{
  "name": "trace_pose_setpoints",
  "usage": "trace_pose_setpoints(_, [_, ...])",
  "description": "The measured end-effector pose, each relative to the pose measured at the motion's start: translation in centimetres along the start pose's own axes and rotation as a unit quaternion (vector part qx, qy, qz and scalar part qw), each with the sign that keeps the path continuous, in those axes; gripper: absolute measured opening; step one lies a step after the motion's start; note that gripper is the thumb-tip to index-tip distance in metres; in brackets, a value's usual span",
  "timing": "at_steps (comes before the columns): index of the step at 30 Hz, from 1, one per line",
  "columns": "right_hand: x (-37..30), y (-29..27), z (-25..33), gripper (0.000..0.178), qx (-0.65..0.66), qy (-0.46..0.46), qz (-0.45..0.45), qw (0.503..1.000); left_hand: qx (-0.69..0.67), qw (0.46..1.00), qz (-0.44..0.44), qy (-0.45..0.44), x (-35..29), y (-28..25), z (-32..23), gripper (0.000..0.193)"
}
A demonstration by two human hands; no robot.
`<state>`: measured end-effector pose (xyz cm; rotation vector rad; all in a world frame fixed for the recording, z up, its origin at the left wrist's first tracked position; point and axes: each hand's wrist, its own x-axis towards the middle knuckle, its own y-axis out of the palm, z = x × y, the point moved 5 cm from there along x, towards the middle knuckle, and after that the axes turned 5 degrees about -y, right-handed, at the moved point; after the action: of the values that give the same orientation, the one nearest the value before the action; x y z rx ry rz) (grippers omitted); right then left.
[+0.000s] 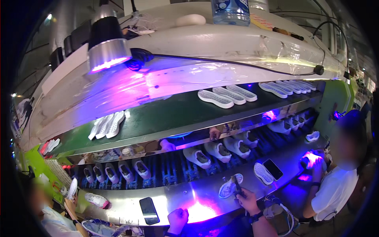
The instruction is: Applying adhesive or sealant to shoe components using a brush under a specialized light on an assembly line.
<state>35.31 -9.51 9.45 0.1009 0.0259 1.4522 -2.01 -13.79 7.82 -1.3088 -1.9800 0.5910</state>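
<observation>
My right hand [248, 200] is closed around a dark, slim brush [238, 186]. The brush reaches over a white and blue shoe sole [226, 190] lying on the metal bench ledge. To the left, my left hand [178, 219] is curled into a fist at the bench's front edge, beside a bright pinkish-violet patch of light; I see nothing in it. A dark phone [149, 211] lies left of that fist. Beyond my right hand, a white sole [263, 173] rests against a second phone [273, 169].
Light shoes [197, 157] stand on a roller conveyor behind the ledge. White soles [215, 98] lie on the green belt [158, 122] above. A lamp [108, 53] hangs at upper left. One co-worker [335, 185] handles a lit shoe at right; another [53, 217] holds a sole at left.
</observation>
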Motion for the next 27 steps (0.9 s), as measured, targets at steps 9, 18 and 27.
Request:
trace_pose_setpoints(9, [3.3, -1.2, -1.6, 0.04, -0.057, -0.028, -0.007, 0.998, 0.025, 0.996, -0.013, 0.088, 0.7, 2.7, -0.5, 0.023])
trace_pose_setpoints(18, [3.4, -1.2, -1.0, 0.018, -0.046, -0.001, 0.009, 0.999, 0.021, 0.998, 0.019, 0.05, 0.5, 2.9, -1.5, 0.032])
trace_pose_setpoints(27, [3.5, -1.3, -2.7, 0.024, -0.081, -0.005, 0.022, 0.996, 0.01, 0.998, 0.034, 0.044, -0.5, 1.7, -1.1, 0.034])
